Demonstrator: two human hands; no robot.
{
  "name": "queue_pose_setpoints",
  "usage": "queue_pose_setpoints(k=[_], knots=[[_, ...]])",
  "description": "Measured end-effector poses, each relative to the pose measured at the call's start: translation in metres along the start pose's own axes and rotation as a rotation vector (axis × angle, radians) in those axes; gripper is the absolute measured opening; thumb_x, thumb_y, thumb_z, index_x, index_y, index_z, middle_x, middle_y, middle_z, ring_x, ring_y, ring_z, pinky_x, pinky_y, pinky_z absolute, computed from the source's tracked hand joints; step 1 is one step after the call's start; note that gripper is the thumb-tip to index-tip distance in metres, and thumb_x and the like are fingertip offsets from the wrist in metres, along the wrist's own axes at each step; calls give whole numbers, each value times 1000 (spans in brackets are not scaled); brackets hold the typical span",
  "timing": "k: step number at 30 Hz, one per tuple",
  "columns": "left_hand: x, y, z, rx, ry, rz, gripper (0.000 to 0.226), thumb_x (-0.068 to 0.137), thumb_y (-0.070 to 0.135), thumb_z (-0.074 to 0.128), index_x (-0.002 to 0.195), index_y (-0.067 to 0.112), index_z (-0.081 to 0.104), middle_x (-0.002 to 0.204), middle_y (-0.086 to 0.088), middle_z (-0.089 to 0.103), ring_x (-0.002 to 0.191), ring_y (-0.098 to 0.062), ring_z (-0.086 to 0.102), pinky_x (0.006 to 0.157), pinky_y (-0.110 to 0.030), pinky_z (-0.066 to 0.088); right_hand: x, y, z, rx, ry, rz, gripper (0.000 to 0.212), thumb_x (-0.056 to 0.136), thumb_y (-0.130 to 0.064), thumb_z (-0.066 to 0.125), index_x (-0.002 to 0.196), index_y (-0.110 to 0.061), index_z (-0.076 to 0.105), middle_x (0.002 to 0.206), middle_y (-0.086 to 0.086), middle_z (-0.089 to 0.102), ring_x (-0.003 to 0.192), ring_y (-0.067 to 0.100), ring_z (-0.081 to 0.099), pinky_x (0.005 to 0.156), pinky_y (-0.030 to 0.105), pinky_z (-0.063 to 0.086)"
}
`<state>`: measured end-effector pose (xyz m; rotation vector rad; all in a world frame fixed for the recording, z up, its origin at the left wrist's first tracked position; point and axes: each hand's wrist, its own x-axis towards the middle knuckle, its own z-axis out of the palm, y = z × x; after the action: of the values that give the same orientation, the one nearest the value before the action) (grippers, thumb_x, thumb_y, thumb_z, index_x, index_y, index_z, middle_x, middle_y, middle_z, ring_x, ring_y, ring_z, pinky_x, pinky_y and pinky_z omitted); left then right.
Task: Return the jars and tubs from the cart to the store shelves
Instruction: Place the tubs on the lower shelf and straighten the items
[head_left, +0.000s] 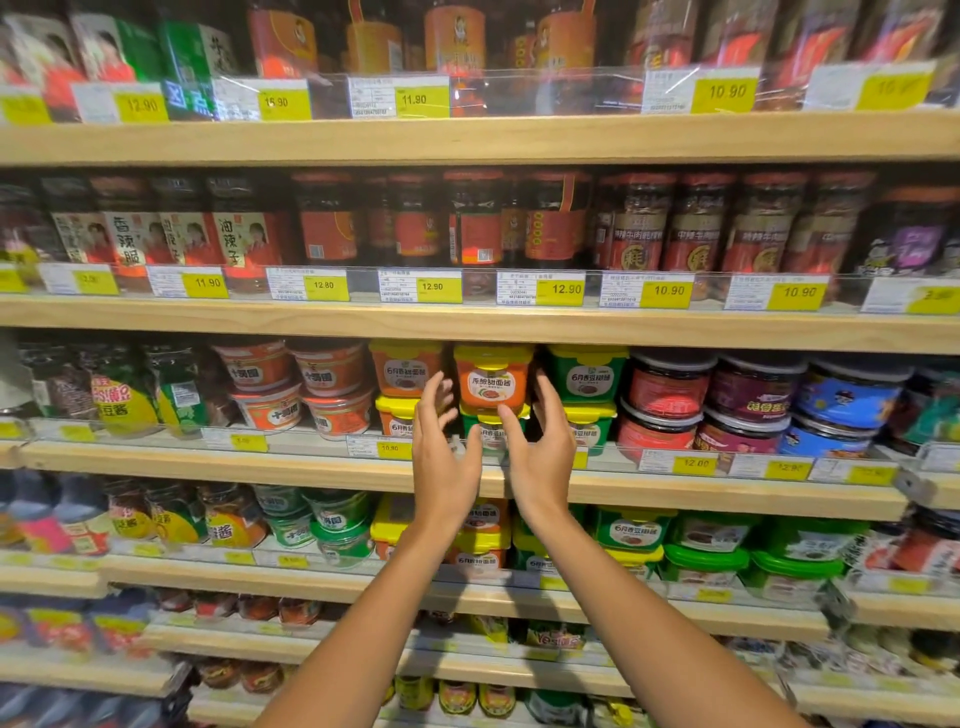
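An orange tub with a yellow lid sits on the third shelf, stacked on a green tub. My left hand is raised just left of it, fingers spread and relaxed, holding nothing. My right hand hovers just right of it, fingers loosely extended, also holding nothing. Both hands flank the tub with a small gap; I cannot tell whether any finger touches it. The cart is out of view.
Neighbouring orange tubs and green tubs flank the stack. Round red tubs stand to the right, bowls to the left. Jars fill the shelf above. A clear price rail lines the shelf edge.
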<state>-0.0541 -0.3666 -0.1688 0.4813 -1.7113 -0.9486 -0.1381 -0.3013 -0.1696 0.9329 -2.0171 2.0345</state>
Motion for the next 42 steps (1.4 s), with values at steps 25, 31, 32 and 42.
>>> queue_pose_setpoints(k=[25, 31, 32, 42], knots=[[-12, -15, -15, 78, -203, 92, 30, 96, 11, 61, 126, 18, 63, 148, 10, 46, 114, 11, 55, 88, -41, 58, -23, -1, -10, -114, -211, -110, 39, 100, -23, 58, 139, -27, 52, 138, -17, 52, 128, -7, 45, 103, 10, 36], [-9, -14, -16, 114, -227, 84, 29, 97, 19, 62, 126, 25, 61, 150, 16, 42, 119, 7, 55, 94, -45, 56, -21, -2, -11, -126, -218, -94, 40, 100, -22, 59, 139, -26, 52, 138, -15, 52, 128, -4, 47, 102, 8, 36], [-9, -12, -17, 116, -233, 77, 30, 97, 18, 62, 127, 24, 61, 151, 15, 41, 116, 9, 55, 94, -44, 56, -21, -3, -12, -130, -222, -89, 40, 99, -23, 60, 139, -26, 52, 137, -15, 52, 128, -4, 47, 103, 8, 36], [13, 50, -48, 162, -354, 89, 38, 97, 13, 60, 130, 32, 58, 131, 18, 58, 120, 5, 54, 94, -11, 44, -9, -61, -59, -244, -310, -181, 44, 99, -23, 62, 141, -28, 51, 144, -21, 49, 136, -4, 42, 112, 19, 37]])
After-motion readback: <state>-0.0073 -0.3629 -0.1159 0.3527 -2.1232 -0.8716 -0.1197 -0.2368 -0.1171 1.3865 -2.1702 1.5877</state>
